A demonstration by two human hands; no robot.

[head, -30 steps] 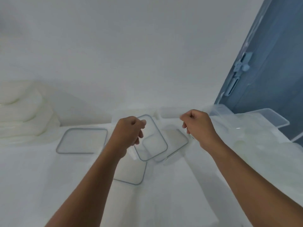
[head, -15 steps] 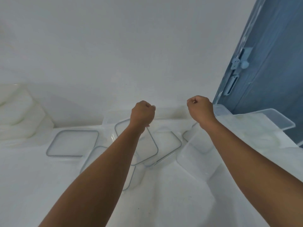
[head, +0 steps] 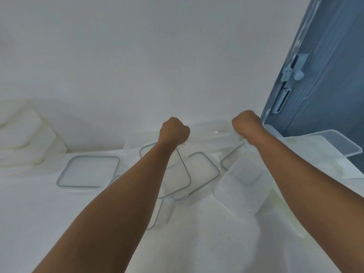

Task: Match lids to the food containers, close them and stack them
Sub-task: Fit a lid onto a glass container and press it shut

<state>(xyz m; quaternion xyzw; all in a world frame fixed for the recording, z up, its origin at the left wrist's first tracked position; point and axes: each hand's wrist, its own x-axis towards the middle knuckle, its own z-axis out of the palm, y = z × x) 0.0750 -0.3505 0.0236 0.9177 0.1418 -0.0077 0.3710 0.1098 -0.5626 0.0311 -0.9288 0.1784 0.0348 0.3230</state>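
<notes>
Several clear lids with grey-blue rims lie on the white surface: a square lid (head: 88,171) at the left, a rounded lid (head: 182,180) partly under my left forearm, another lid (head: 202,172) beside it. A clear container (head: 242,186) lies tilted at the right. Against the wall stands another clear container (head: 210,131). My left hand (head: 174,133) is a closed fist just left of it, with nothing visible in it. My right hand (head: 246,125) is curled at that container's right end and seems to grip its rim.
A stack of whitish containers (head: 19,138) fills the left corner. A blue door (head: 325,75) with a latch (head: 291,73) stands at the right. Another clear tub (head: 342,142) rests beside the door. A white wall closes the back.
Both fists have moved forward and away from me, over the lids toward the wall. The right hand now sits at the end of the back container.
</notes>
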